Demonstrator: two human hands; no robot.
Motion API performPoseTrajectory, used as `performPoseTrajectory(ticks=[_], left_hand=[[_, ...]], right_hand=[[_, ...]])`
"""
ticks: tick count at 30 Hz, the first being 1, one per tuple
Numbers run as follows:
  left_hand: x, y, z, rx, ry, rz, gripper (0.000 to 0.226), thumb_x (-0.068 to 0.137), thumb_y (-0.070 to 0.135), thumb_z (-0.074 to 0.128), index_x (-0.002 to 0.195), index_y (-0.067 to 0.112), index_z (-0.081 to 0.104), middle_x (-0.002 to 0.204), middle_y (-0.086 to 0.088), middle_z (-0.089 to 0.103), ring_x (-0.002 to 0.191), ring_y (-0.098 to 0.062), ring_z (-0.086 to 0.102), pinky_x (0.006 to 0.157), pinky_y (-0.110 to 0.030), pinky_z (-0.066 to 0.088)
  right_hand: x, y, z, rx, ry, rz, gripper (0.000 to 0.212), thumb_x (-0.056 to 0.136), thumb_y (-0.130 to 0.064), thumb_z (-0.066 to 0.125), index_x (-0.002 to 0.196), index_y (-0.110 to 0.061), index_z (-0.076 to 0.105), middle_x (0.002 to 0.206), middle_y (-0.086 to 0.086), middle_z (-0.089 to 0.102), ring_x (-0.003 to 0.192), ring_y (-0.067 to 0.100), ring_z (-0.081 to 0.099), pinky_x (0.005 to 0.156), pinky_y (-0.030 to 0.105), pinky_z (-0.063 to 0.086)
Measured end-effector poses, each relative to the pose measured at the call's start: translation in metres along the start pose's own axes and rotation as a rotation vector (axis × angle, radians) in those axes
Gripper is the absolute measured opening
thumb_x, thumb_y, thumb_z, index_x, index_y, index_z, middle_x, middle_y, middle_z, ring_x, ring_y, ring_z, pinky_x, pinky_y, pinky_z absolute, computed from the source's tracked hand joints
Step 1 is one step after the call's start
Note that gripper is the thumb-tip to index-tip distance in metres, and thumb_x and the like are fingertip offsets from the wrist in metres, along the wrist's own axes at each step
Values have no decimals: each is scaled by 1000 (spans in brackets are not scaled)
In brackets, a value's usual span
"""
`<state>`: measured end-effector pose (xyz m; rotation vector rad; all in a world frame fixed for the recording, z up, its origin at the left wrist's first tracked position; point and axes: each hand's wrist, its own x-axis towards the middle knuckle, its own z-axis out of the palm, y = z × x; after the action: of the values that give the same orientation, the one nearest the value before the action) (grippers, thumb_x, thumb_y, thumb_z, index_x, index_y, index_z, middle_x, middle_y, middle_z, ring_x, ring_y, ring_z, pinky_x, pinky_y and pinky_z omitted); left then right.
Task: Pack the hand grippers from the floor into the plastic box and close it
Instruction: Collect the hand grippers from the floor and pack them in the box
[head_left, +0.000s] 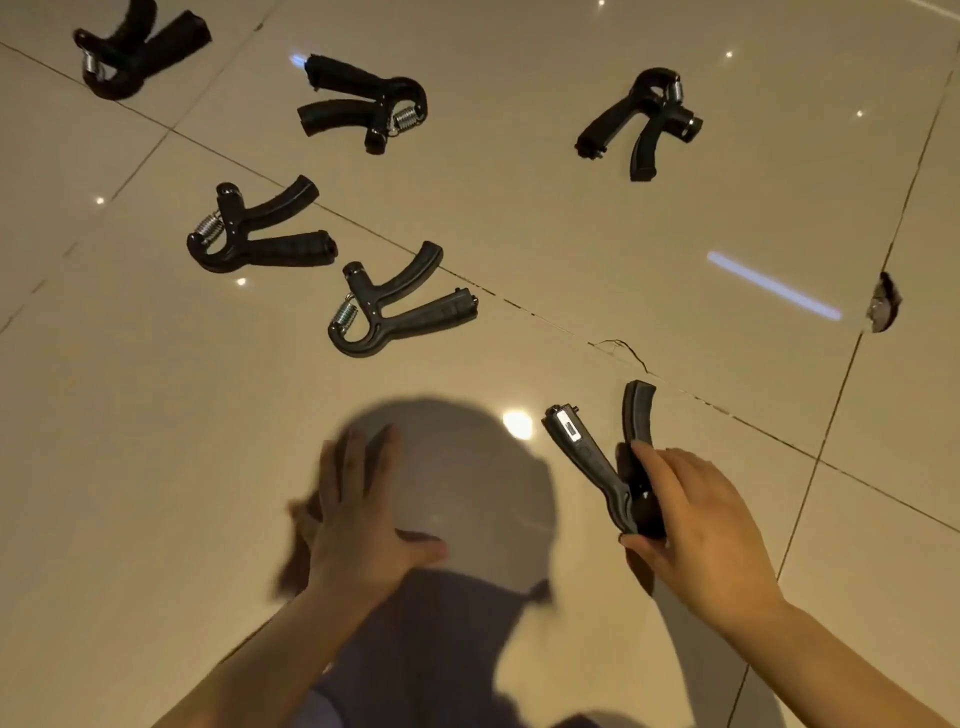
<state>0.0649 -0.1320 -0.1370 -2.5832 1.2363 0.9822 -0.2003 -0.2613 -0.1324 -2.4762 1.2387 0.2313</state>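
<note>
Head view, looking down at a tiled floor (571, 249), and the right hand (696, 525) is on the nearest hand gripper (597, 457): fingertips on top of one handle near the hinge, thumb under the hinge end, so the fingers are clamped on it, with both handles pointing away from the person. Whether it has left the tile I cannot tell. The left hand (358, 509) is blurred, fingers spread and straight with the thumb out, holding nothing that shows.

Taking the held gripper as the landmark: five more hand grippers lie beyond it. The closest one (395, 306) sits up and to the left of it, another (254, 234) farther left again, a third (363, 104) beyond those, a fourth (135, 47) at the far left corner, and a fifth (641, 122) straight ahead, well apart. A chipped spot in the tile (883, 306) lies off to its right.

The plastic box is not in view. So this reads as the first pick-up, packing barely begun. Next move, by my reckoning: firm the pinch, lift, and carry it to the box, wherever that sits.
</note>
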Motion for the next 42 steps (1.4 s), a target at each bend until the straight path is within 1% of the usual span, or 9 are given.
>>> performPoseTrajectory(ticks=[3, 6, 12, 15, 20, 25, 31, 36, 42], left_hand=[[28, 14, -20, -116, 274, 132, 106, 66, 64, 69, 149, 32, 12, 158, 0, -1, 144, -25, 0, 110, -61, 13], [86, 40, -58, -192, 507, 181, 84, 77, 62, 59, 146, 25, 27, 155, -7, 17, 142, -26, 13, 112, -57, 14], [158, 85, -85, -1, 232, 203, 92, 76, 61, 64, 147, 27, 16, 152, -13, 20, 140, -33, 17, 110, -57, 10], [145, 77, -70, 84, 331, 248, 90, 76, 59, 65, 146, 25, 21, 146, -14, 31, 130, -35, 34, 107, -52, 22], [83, 57, -24, 92, 340, 491, 92, 69, 51, 71, 145, 29, 24, 146, -10, 35, 129, -32, 38, 108, -50, 20], [4, 18, 25, 299, 191, 934, 80, 64, 59, 55, 137, 32, 37, 135, -7, 46, 120, -26, 42, 105, -50, 25], [-47, 18, 38, 227, 217, 1024, 71, 67, 55, 57, 133, 32, 41, 133, -5, 44, 120, -23, 44, 103, -44, 25], [-70, 44, 26, 103, 231, 973, 69, 64, 40, 72, 129, 35, 48, 134, -8, 45, 117, -24, 47, 97, -45, 32], [-138, 38, 32, 173, 365, 1037, 85, 62, 50, 76, 137, 37, 38, 133, -11, 36, 112, -24, 43, 90, -41, 34]], right_hand=[[-2, 4, 3, -60, 1, 4, 102, 41, -35, 93, 128, -7, 47, 111, 12, 63, 100, 33, 57, 88, 47, 48], [0, -1, 2, -58, -7, 22, 105, 37, -33, 93, 127, -11, 45, 109, 10, 64, 101, 34, 59, 90, 47, 45], [3, -7, 1, -70, 26, 67, 108, 29, -28, 94, 126, -7, 53, 105, 9, 66, 99, 33, 63, 92, 48, 46], [0, -5, 4, -45, 45, 66, 105, 31, -25, 94, 127, -7, 53, 108, 10, 65, 103, 34, 61, 94, 49, 44], [0, 2, 6, 1, 53, 30, 107, 35, -27, 93, 130, -13, 47, 112, 8, 63, 109, 32, 59, 97, 49, 41], [-8, 22, -11, 115, -62, -38, 102, 61, -24, 82, 146, -22, 27, 139, 4, 44, 132, 21, 36, 112, 29, 5], [-55, 20, -8, 96, -136, -110, 98, 65, -22, 78, 146, -26, 23, 144, 1, 39, 139, 17, 24, 111, 27, -4], [-98, 13, -14, 127, -54, -39, 93, 68, -24, 78, 145, -25, 26, 134, 0, 46, 132, 21, 34, 113, 35, 12], [-173, -9, -36, 313, 63, 163, 95, 63, -31, 85, 141, -30, 30, 123, 0, 52, 108, 19, 47, 82, 26, 36]])
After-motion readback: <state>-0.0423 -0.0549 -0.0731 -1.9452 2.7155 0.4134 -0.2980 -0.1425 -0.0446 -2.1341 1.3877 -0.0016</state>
